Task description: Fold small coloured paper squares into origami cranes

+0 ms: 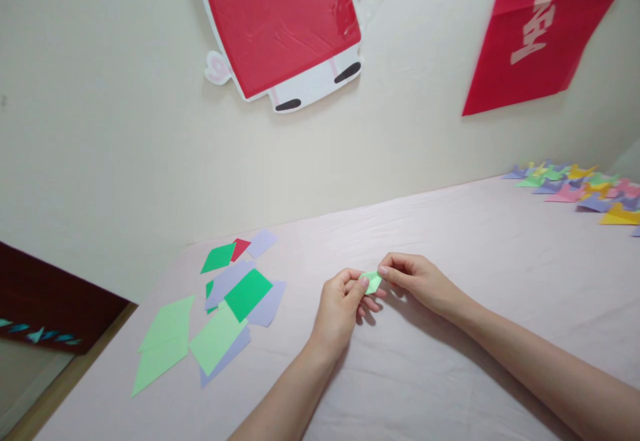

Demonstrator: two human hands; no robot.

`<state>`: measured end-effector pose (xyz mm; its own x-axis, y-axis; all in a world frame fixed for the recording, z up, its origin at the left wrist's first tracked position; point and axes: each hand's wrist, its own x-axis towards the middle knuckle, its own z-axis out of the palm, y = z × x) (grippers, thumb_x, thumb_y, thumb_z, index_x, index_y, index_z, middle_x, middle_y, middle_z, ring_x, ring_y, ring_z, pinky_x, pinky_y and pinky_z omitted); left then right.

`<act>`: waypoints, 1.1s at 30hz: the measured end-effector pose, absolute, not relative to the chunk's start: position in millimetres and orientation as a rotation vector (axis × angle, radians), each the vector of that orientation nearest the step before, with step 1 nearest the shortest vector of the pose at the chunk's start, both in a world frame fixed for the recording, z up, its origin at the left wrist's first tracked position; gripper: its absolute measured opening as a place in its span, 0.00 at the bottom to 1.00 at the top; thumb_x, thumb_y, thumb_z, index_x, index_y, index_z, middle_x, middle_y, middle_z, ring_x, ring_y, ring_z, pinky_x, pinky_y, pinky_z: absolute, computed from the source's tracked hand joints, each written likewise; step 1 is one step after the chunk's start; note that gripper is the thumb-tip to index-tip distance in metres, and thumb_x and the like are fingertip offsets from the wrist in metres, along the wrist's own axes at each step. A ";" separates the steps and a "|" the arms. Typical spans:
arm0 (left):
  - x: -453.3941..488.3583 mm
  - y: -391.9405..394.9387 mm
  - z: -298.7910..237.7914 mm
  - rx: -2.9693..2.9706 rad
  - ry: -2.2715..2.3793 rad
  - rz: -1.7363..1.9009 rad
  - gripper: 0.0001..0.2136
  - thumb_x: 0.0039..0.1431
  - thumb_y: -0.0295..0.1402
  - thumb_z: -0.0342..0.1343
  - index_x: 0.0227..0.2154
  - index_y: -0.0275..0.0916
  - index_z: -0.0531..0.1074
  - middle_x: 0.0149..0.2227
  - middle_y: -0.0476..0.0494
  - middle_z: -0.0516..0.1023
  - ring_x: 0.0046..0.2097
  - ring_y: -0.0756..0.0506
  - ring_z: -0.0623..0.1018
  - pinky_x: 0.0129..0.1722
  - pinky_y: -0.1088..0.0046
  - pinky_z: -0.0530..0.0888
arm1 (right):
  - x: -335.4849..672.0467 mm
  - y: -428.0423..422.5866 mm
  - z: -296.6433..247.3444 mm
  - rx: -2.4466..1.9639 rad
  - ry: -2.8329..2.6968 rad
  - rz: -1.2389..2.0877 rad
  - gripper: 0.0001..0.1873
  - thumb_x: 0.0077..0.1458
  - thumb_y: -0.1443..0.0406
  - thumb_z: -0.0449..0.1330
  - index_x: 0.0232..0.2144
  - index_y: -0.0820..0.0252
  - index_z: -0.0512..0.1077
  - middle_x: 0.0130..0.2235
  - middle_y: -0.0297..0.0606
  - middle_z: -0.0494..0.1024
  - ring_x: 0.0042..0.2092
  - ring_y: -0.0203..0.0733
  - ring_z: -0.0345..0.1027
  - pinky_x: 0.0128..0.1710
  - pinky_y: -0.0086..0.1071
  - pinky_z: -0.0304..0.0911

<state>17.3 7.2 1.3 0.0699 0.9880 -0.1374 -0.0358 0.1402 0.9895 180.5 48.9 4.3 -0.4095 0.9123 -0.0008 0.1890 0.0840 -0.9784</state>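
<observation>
A small piece of light green folded paper [373,283] is held up above the pale pink cloth, between both hands. My left hand [341,304] pinches its left side, thumb on top and the other fingers beneath. At the upper right edge, the thumb and forefinger of my right hand [413,277] are pressed together on the paper. The fingertips cover parts of its edges, so the full folded shape is partly hidden.
Loose paper squares, such as a dark green sheet [249,295] and a light green sheet [167,344], lie scattered on the left. Rows of folded paper pieces [567,193] stand at the far right. A wall [310,167] with red decorations rises behind the cloth-covered surface [450,227].
</observation>
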 end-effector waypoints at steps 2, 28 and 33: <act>16.5 7.3 1.1 1.122 1.208 1.068 0.18 0.53 0.48 0.57 0.32 0.35 0.69 0.28 0.40 0.81 0.21 0.51 0.73 0.18 0.80 0.60 | 182.0 50.7 4.4 -1.100 -1.717 1.382 0.19 0.53 0.50 0.56 0.23 0.59 0.67 0.19 0.27 0.65 0.21 0.32 0.54 0.23 0.28 0.49; 31.0 -43.7 -15.7 2.597 1.740 0.367 0.24 0.61 0.36 0.56 0.58 0.32 0.64 0.57 0.32 0.70 0.55 0.32 0.69 0.54 0.52 0.65 | 171.7 42.3 -13.7 -1.313 -2.339 0.128 0.06 0.60 0.66 0.55 0.30 0.59 0.69 0.40 0.44 0.72 0.45 0.51 0.59 0.45 0.44 0.55; 28.3 -44.7 -11.8 2.641 1.792 0.314 0.24 0.64 0.41 0.53 0.58 0.33 0.65 0.56 0.38 0.72 0.53 0.36 0.70 0.54 0.55 0.66 | 177.5 37.8 -18.6 -1.324 -2.285 0.123 0.07 0.60 0.64 0.55 0.40 0.58 0.70 0.49 0.45 0.71 0.50 0.52 0.59 0.48 0.44 0.55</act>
<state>28.3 -44.7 -11.8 0.3569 0.9130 0.1975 0.9258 -0.3739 0.0552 177.5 37.8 -18.6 -0.4077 0.8353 0.3689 0.7910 0.5249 -0.3143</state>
